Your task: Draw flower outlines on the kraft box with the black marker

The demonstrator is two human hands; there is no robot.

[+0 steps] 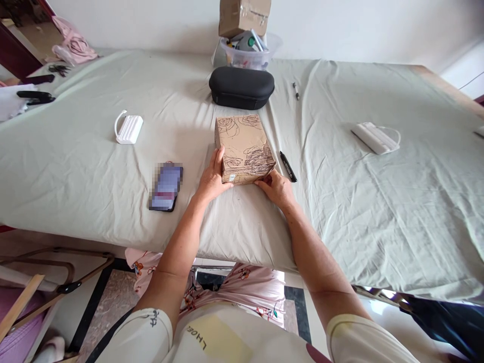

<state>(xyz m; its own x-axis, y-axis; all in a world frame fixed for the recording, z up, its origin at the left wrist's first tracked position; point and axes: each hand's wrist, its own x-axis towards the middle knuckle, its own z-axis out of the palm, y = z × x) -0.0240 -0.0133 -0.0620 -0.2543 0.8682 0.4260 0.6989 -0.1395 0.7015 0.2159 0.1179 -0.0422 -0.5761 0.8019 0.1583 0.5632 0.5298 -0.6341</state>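
A brown cardboard box (240, 141) with dark scribbled loops on its top and near side stands on the cloth in front of me. My left hand (214, 176) grips its left near corner, fingers along the left side and thumb at the near face. On the right near corner, my right hand (277, 186) is closed, thumb at the lower near edge and fingers partly hidden. Just right of the box lies a black marker pen (288, 167). A phone (166, 186) with a blurred screen rests left of my left forearm.
Behind the box is a black zip case (242, 88), then a clear plastic tub (245, 56) under another carton (244, 17). A pen (295, 91) lies back right. White corded blocks sit left (129, 129) and right (374, 137) on the green-grey cloth (408, 201).
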